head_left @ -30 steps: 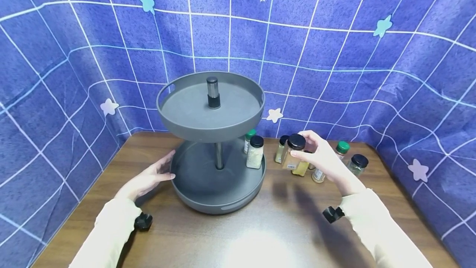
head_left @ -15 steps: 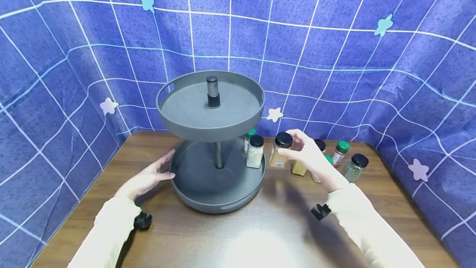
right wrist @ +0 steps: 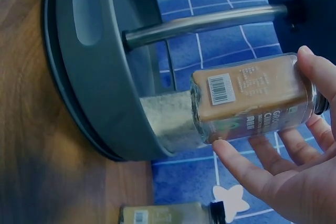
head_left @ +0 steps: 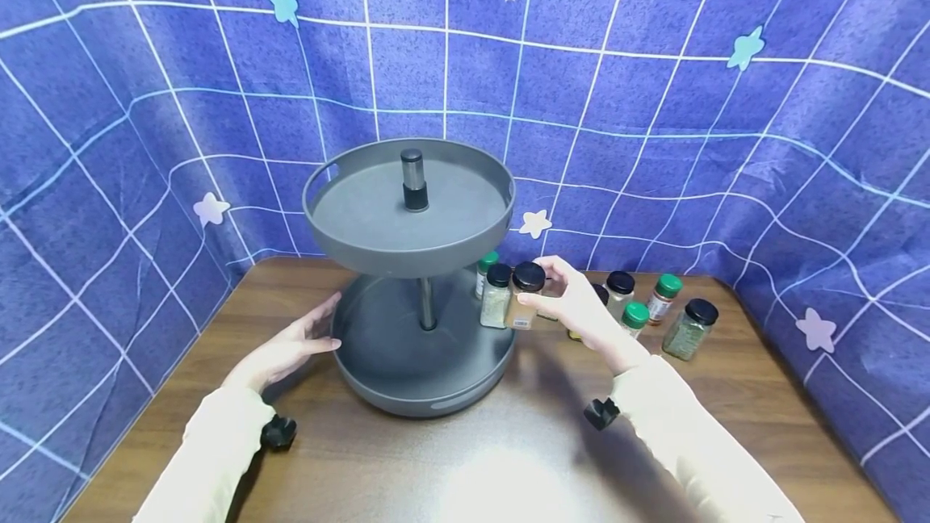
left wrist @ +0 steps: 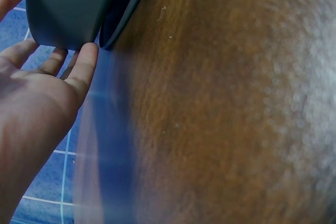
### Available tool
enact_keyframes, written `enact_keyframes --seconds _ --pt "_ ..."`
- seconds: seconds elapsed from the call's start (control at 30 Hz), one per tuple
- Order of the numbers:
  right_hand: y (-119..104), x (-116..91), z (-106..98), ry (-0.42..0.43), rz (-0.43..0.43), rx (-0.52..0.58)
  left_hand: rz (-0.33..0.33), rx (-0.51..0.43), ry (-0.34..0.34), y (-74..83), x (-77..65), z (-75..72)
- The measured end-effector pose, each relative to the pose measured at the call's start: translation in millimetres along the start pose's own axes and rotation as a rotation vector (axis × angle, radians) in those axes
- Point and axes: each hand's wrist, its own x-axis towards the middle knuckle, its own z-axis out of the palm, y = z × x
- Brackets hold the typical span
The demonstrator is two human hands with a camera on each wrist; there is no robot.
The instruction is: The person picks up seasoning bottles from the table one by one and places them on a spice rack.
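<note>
My right hand (head_left: 570,301) holds a glass spice jar (right wrist: 247,95) of brown powder with a black lid, thumb and fingers on opposite sides. The jar is upright at the right rim of the lower tray (head_left: 407,394) of a grey two-tier turntable. It overlaps a jar of pale contents (head_left: 496,305) standing inside that tray; a green-lidded jar (head_left: 485,273) stands behind. My left hand (head_left: 286,349) rests against the tray's left outer wall, its fingers (left wrist: 86,66) extended and spread along it.
The upper tray (head_left: 363,216) overhangs the lower one, joined by a metal post (head_left: 427,305). Several more spice jars stand on the wooden table (head_left: 552,442) to the right, including a black-lidded jar of green herbs (head_left: 686,333). A blue patterned curtain (head_left: 617,103) hangs behind.
My right hand has carried the brown-powder jar leftward from the jars on the table to the lower tray's right rim. The left hand and the turntable stay put.
</note>
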Motion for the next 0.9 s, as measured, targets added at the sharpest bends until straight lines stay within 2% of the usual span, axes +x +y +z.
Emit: enact_keyframes --seconds 0.3,0.6,0.9 --pt "-14.7 -6.2 16.1 -0.027 -0.002 0.036 0.002 0.000 -0.012 1.1 -1.3 1.5" --pt "18.8 2.6 30.2 0.006 -0.013 0.053 -0.014 -0.003 -0.001 1.7 -2.3 1.1" --pt "26.3 2.2 40.3 0.014 -0.006 0.085 -0.003 -0.011 -0.004 0.3 -1.5 0.5"
